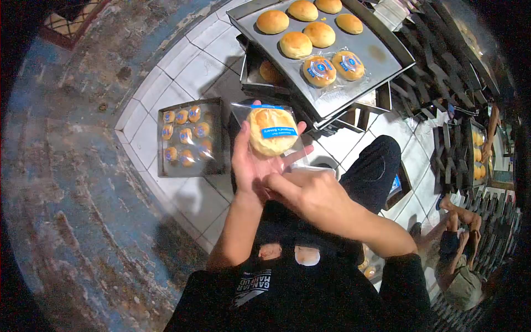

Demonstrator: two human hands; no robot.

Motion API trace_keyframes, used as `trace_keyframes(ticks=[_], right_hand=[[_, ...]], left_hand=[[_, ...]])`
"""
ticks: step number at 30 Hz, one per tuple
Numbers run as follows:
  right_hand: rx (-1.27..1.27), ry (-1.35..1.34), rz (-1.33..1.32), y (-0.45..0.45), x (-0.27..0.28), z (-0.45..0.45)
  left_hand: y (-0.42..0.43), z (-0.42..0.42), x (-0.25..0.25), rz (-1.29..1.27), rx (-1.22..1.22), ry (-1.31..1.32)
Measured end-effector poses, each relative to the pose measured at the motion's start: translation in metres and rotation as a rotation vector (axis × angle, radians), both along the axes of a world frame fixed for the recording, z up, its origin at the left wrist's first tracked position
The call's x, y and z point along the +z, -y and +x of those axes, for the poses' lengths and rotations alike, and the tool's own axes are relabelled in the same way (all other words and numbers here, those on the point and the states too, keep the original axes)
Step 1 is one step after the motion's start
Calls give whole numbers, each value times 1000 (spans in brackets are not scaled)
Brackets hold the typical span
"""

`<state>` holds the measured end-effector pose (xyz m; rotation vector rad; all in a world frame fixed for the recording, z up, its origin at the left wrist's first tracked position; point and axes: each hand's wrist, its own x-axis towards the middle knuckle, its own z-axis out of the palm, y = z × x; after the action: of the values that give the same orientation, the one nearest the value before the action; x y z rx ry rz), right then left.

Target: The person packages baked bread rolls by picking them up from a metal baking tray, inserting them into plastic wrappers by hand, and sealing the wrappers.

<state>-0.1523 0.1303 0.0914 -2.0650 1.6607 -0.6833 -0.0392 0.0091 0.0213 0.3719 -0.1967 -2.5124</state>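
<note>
Bun (271,135) bagged, cradled in our left hand (258,170), on our side of the big tray (394,55). Our right hand (305,191) curls by the near end of the bag (239,112); its grip we cannot tell. Likely closing; next move wants a gentle fold.

Bun label (280,132) on the wrapped bun (269,146) — "Bakery", upside down. Black shirt (310,301) — "GANJAR MAHFUD", upside down. Labels on two tray buns (315,81): too small to read.
</note>
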Motion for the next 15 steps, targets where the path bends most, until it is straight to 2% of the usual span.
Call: trace_keyframes(ticks=[3, 5, 7, 9, 10, 11, 13, 15], right_hand=[[7, 81, -80, 3, -7, 1], [171, 409, 28, 1, -2, 2], [495, 874, 239, -7, 10, -6], [348, 864, 124, -10, 25, -23], [112, 746, 76, -7, 19, -29], [-137, 399, -142, 4, 9, -26], [-222, 260, -305, 34, -10, -5], [-162, 321, -365, 49, -20, 1]], left_hand=[[0, 1, -2, -65, 45, 52], [7, 7, -5, -74, 76, 94], [18, 20, -9, -100, 128, 91], [28, 36, -9, -82, 164, 83], [30, 45, -9, -58, 176, 50], [29, 51, -9, -34, 185, 16], [20, 55, -1, -60, 172, 24], [8, 58, 4, -85, 163, 126]])
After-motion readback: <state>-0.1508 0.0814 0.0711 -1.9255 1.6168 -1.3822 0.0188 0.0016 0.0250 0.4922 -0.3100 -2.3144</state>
